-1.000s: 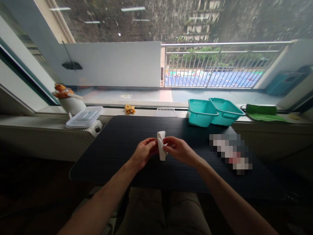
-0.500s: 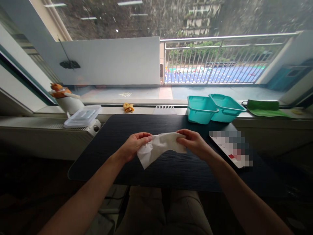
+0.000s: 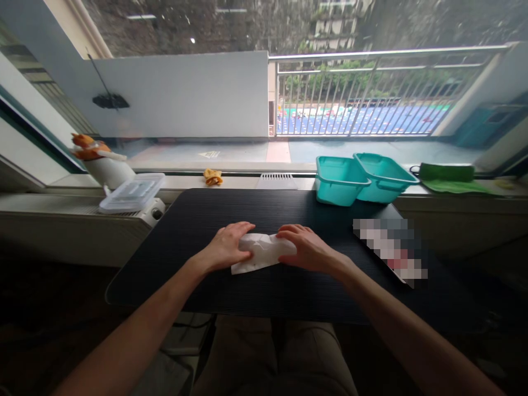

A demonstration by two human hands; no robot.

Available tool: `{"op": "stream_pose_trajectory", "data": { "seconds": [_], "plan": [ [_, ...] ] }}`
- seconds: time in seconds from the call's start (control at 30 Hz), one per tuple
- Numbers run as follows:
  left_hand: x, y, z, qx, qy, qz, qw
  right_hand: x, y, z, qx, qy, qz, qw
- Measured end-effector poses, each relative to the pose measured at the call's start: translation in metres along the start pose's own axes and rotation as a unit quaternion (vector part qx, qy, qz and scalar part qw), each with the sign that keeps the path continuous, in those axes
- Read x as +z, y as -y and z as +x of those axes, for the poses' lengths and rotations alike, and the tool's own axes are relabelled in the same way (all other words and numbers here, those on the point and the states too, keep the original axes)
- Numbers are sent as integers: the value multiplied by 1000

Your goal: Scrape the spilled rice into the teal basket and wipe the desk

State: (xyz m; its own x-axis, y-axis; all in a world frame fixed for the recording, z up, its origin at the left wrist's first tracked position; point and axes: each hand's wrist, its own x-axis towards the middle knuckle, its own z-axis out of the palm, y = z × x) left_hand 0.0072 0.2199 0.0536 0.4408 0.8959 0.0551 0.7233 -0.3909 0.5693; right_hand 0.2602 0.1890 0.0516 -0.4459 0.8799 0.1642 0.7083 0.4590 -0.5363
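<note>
A white tissue lies on the dark tabletop, creased and roughly rectangular, its lower left corner sticking out toward me. At its left end is my left hand, open, with thumb and fingers apart and the thumb tip touching the tissue. My right hand covers the right end, its fingers and thumb also spread apart and resting on the tissue. What lies beneath the right palm is hidden.
Two turquoise baskets stand at the table's back right. Nearer, at right, lies a flat pixelated item. A clear plastic lid sits on the radiator at left. A yellow cloth and green cloth rest on the windowsill.
Both hands have lowered the tissue from the air onto the tabletop. Their pinch on its ends has loosened into spread fingers. The view has shifted slightly.
</note>
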Motion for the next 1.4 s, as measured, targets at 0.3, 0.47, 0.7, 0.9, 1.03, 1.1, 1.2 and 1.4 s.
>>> {"op": "stream_pose_trajectory", "data": {
  "seconds": [0.3,0.47,0.7,0.9,1.03,1.1,1.2,1.4],
  "plan": [
    [-10,-6,19,-37,50,12,998,-16,-15,40,90,-14,19,996],
    [-9,-4,27,-67,90,-37,993,-20,-23,41,107,25,58,992],
    [-13,0,22,-121,108,-167,973,-13,-40,34,148,2,106,983],
    [-14,4,17,-153,35,-292,943,-11,-57,21,182,-48,215,958],
    [-6,12,15,-181,-17,-334,925,-5,-62,12,222,-70,250,940],
    [-4,13,12,-192,-26,-343,919,-4,-62,7,239,-72,260,933],
    [-3,12,7,-201,-27,-340,918,-5,-59,-1,245,-83,258,931],
    [3,13,1,-192,-47,-319,927,-4,-56,-17,222,-100,234,941]
  ]
}}
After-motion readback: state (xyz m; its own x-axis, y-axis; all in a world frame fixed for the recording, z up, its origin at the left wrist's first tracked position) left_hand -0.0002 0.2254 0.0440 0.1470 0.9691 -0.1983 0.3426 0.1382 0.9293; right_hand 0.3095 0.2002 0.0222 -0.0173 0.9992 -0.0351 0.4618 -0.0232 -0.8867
